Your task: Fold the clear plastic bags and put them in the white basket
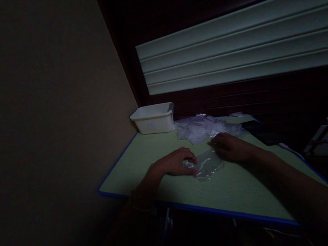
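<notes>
Curled, thumb and fingers parted, my left hand (178, 162) touches a crinkled, shiny clear bag (210, 164); my right hand's closure (229, 147), far right of it, I cannot tell.

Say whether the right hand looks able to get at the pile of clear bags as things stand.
Probably yes: the right hand is right beside the pile of clear bags, with nothing visible between; the white bin stands off to the left.

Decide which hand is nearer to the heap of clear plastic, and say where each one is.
Right. The right hand is at the near edge of the heap of clear plastic; the left hand is closer to the person, beside a separate clear piece.
</notes>
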Demonstrator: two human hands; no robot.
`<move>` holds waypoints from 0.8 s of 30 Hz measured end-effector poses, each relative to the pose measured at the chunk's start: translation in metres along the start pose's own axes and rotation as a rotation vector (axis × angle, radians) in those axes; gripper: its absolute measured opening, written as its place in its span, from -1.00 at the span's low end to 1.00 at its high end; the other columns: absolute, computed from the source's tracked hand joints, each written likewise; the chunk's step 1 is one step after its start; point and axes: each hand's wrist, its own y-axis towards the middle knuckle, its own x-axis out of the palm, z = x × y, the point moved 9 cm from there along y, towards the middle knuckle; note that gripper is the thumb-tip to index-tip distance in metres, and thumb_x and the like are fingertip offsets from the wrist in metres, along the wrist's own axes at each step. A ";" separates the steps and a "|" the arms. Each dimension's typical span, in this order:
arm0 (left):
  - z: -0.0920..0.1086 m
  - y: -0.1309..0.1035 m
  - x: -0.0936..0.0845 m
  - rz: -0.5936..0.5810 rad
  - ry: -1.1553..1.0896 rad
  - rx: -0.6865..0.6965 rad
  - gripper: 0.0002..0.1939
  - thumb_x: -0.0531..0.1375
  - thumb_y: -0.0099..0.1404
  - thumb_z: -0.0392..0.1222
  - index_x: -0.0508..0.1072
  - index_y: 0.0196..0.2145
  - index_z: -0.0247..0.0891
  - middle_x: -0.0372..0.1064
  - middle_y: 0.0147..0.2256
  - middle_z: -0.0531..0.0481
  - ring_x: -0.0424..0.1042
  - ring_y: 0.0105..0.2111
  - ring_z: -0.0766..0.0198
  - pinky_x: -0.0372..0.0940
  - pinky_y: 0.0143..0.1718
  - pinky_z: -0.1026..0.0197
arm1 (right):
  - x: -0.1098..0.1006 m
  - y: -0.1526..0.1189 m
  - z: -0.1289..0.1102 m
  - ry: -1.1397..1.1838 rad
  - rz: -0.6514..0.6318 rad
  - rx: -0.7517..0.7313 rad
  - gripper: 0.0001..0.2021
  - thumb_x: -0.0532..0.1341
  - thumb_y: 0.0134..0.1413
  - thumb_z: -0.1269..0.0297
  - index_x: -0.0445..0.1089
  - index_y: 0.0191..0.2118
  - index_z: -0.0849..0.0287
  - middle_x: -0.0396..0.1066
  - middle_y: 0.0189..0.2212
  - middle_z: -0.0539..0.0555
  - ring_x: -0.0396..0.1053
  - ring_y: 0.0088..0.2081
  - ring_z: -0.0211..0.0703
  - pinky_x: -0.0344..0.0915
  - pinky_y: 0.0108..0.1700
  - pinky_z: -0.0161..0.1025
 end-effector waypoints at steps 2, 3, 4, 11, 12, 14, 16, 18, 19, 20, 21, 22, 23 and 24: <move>-0.001 0.000 0.000 0.002 0.000 -0.001 -0.62 0.38 0.07 0.00 0.52 -0.20 -0.25 0.36 -0.22 -0.06 0.34 -0.15 0.19 0.24 -0.07 0.18 | -0.006 -0.001 0.013 -0.016 0.041 0.061 -0.64 0.17 0.03 0.22 0.47 -0.07 0.27 0.47 -0.14 0.30 0.40 -0.09 0.15 0.30 -0.01 0.01; -0.001 -0.001 0.000 0.001 0.000 -0.001 -0.61 0.39 0.06 0.01 0.52 -0.20 -0.24 0.37 -0.21 -0.06 0.34 -0.14 0.18 0.24 -0.06 0.17 | -0.009 -0.002 0.018 -0.012 0.066 0.096 -0.65 0.17 0.04 0.21 0.47 -0.08 0.25 0.48 -0.14 0.29 0.41 -0.11 0.15 0.31 -0.04 0.00; -0.002 -0.001 0.001 0.001 -0.001 -0.003 -0.60 0.39 0.05 0.02 0.52 -0.19 -0.24 0.37 -0.20 -0.07 0.34 -0.14 0.18 0.24 -0.06 0.17 | -0.011 -0.002 0.021 0.000 0.089 0.131 -0.65 0.16 0.07 0.18 0.47 -0.09 0.24 0.49 -0.16 0.28 0.43 -0.14 0.13 0.32 -0.07 -0.02; -0.020 0.002 -0.011 0.198 0.022 -0.098 -0.73 0.19 0.28 -0.03 0.46 -0.21 -0.29 0.37 -0.23 -0.08 0.36 -0.24 0.24 0.29 -0.17 0.19 | 0.001 0.001 0.004 0.073 0.094 0.048 -0.60 0.07 0.21 0.13 0.46 0.00 0.25 0.48 -0.14 0.28 0.43 -0.13 0.09 0.32 -0.07 -0.07; -0.023 0.003 -0.011 0.216 0.055 -0.105 -0.75 0.18 0.28 -0.04 0.47 -0.22 -0.29 0.37 -0.24 -0.08 0.36 -0.24 0.24 0.29 -0.17 0.19 | 0.004 0.002 0.001 0.070 0.098 0.022 -0.60 0.07 0.21 0.14 0.46 0.01 0.25 0.48 -0.13 0.28 0.42 -0.11 0.09 0.30 -0.04 -0.06; -0.026 0.004 -0.011 0.227 0.103 -0.104 -0.76 0.20 0.26 -0.06 0.47 -0.23 -0.29 0.37 -0.25 -0.08 0.36 -0.24 0.22 0.29 -0.15 0.17 | 0.008 0.005 -0.002 0.065 0.109 -0.008 -0.62 0.10 0.19 0.16 0.48 -0.01 0.23 0.48 -0.13 0.27 0.41 -0.09 0.10 0.28 -0.01 -0.04; -0.026 0.005 -0.009 0.220 0.126 -0.096 -0.77 0.21 0.25 -0.07 0.47 -0.23 -0.29 0.38 -0.25 -0.08 0.36 -0.23 0.21 0.29 -0.14 0.17 | 0.011 0.007 -0.003 0.067 0.120 -0.026 -0.67 0.13 0.15 0.17 0.50 -0.08 0.21 0.48 -0.16 0.25 0.40 -0.10 0.09 0.26 -0.01 -0.04; -0.027 0.006 -0.008 0.213 0.134 -0.097 -0.77 0.21 0.25 -0.07 0.48 -0.23 -0.28 0.39 -0.25 -0.08 0.37 -0.22 0.20 0.29 -0.13 0.17 | 0.015 0.010 -0.004 0.074 0.110 -0.041 -0.73 0.14 0.13 0.19 0.51 -0.18 0.21 0.49 -0.22 0.23 0.40 -0.15 0.06 0.26 -0.04 -0.06; -0.027 0.006 -0.008 0.214 0.134 -0.099 -0.77 0.21 0.25 -0.07 0.48 -0.23 -0.28 0.39 -0.24 -0.08 0.37 -0.21 0.20 0.29 -0.12 0.17 | 0.016 0.011 -0.004 0.078 0.103 -0.046 -0.75 0.14 0.12 0.20 0.50 -0.22 0.21 0.49 -0.26 0.22 0.39 -0.18 0.03 0.26 -0.07 -0.08; -0.027 0.006 -0.008 0.217 0.130 -0.100 -0.77 0.22 0.24 -0.07 0.48 -0.23 -0.28 0.39 -0.24 -0.08 0.37 -0.20 0.20 0.29 -0.12 0.17 | 0.017 0.012 -0.005 0.083 0.098 -0.049 -0.76 0.13 0.12 0.21 0.49 -0.26 0.21 0.48 -0.29 0.20 0.39 -0.21 0.01 0.26 -0.09 -0.09; -0.027 0.005 -0.009 0.224 0.123 -0.099 -0.77 0.22 0.24 -0.07 0.48 -0.22 -0.28 0.39 -0.24 -0.09 0.37 -0.20 0.20 0.29 -0.11 0.17 | 0.016 0.013 -0.005 0.088 0.093 -0.049 -0.78 0.12 0.12 0.22 0.48 -0.29 0.21 0.48 -0.32 0.18 0.38 -0.24 -0.01 0.26 -0.11 -0.10; -0.027 0.006 -0.009 0.231 0.114 -0.096 -0.76 0.22 0.24 -0.07 0.49 -0.22 -0.28 0.39 -0.23 -0.09 0.38 -0.20 0.20 0.29 -0.10 0.17 | 0.015 0.013 -0.007 0.094 0.088 -0.048 -0.78 0.12 0.11 0.22 0.46 -0.31 0.21 0.47 -0.34 0.17 0.37 -0.26 -0.02 0.25 -0.12 -0.11; -0.027 0.006 -0.009 0.235 0.105 -0.089 -0.76 0.22 0.24 -0.07 0.49 -0.22 -0.29 0.40 -0.23 -0.09 0.38 -0.19 0.20 0.28 -0.09 0.17 | 0.014 0.012 -0.008 0.100 0.084 -0.042 -0.79 0.12 0.11 0.23 0.45 -0.33 0.21 0.47 -0.35 0.16 0.37 -0.26 -0.03 0.25 -0.13 -0.12; -0.026 0.006 -0.010 0.239 0.094 -0.084 -0.77 0.22 0.25 -0.08 0.49 -0.23 -0.29 0.40 -0.23 -0.09 0.38 -0.19 0.20 0.28 -0.09 0.16 | 0.012 0.012 -0.010 0.106 0.080 -0.031 -0.79 0.12 0.11 0.22 0.44 -0.33 0.21 0.47 -0.35 0.15 0.37 -0.27 -0.04 0.26 -0.13 -0.12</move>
